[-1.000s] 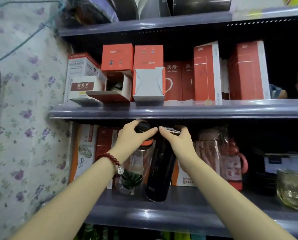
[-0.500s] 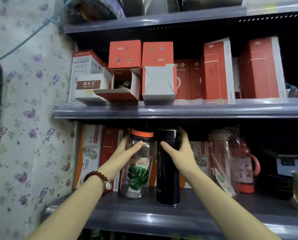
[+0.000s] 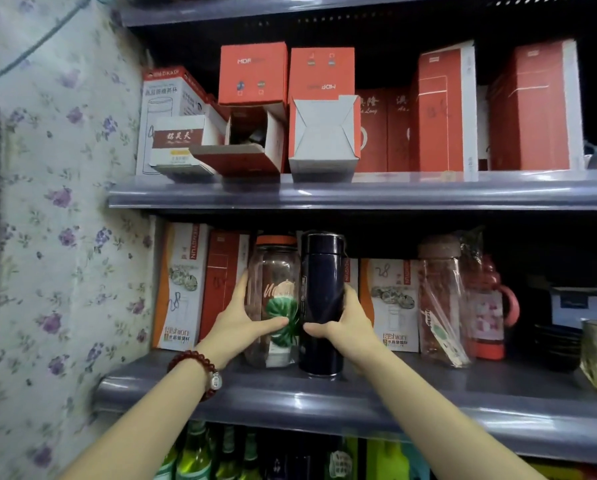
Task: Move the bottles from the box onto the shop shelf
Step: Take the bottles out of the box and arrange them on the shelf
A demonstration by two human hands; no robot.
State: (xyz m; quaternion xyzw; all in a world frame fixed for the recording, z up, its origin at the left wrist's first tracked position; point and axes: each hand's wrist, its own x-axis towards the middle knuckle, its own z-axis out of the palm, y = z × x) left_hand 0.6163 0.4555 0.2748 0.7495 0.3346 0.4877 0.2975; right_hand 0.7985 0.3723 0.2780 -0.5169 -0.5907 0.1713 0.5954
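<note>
Since the earlier frame, both hands are sliding lower: left hand [image 3: 241, 320] fingers wrapping the clear bottle [image 3: 273, 299], right hand [image 3: 345, 320] fingers clamping the dark flask [image 3: 321, 299], both standing upright and touching on the shop shelf [image 3: 463, 393]. Releasing gently, withdrawing toward 6 o'clock, is advisable.

Retail shop, drinkware section. Grey tiered shelving [image 3: 359, 194] with clear plastic price-strip edges. Upper tier: red and orange boxed cups [image 3: 253, 74], stacked in rows. Middle tier: unboxed bottles, some in cellophane wrap [image 3: 442, 299], before handwritten-priced cartons [image 3: 390, 303]. Lower tier: green bottles [image 3: 193, 455]. Floral wallpaper [image 3: 65, 202] at left end.
</note>
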